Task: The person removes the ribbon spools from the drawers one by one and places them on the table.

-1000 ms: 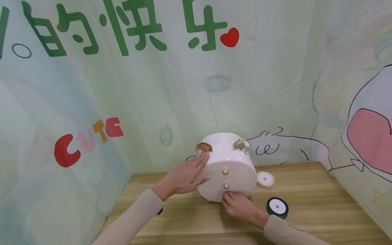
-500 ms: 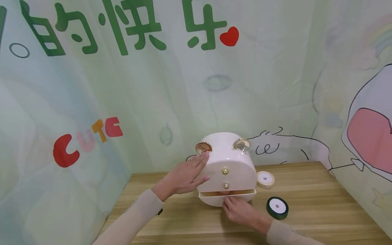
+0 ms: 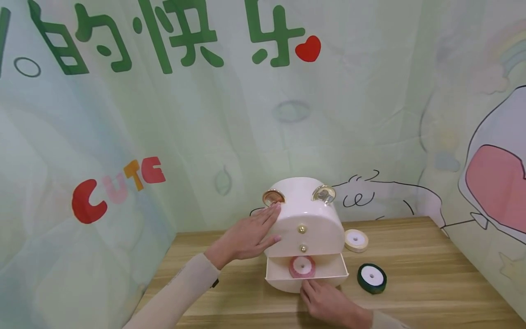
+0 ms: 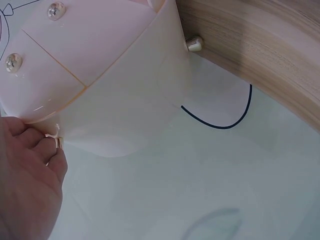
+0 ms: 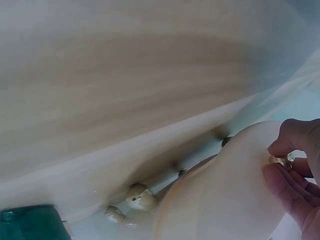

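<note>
A white storage box [image 3: 324, 233] with gold-rimmed ears stands on the table, its bottom drawer [image 3: 339, 268] pulled out. Inside the drawer lies a pink ribbon spool [image 3: 302, 267] with a white centre. My right hand [image 3: 330, 304] is at the drawer's front; in the right wrist view, thumb and fingers pinch the small gold knob [image 5: 278, 160]. My left hand [image 3: 250, 237] rests on the upper left of the box with fingers extended, fingertips beside the left ear [image 3: 273, 197]. Two gold knobs [image 3: 302, 229] show on the upper front.
To the right of the box, a cream ribbon spool [image 3: 356, 241] lies on the wooden table [image 3: 427, 274]. A dark green ribbon spool [image 3: 371, 278] lies nearer the front. Behind the table hangs a printed cloth backdrop [image 3: 353, 114].
The bottom drawer has slid out from closed toward the person, with my right hand moving along at its front. The pink spool has come into view. My left hand has stayed in place.
</note>
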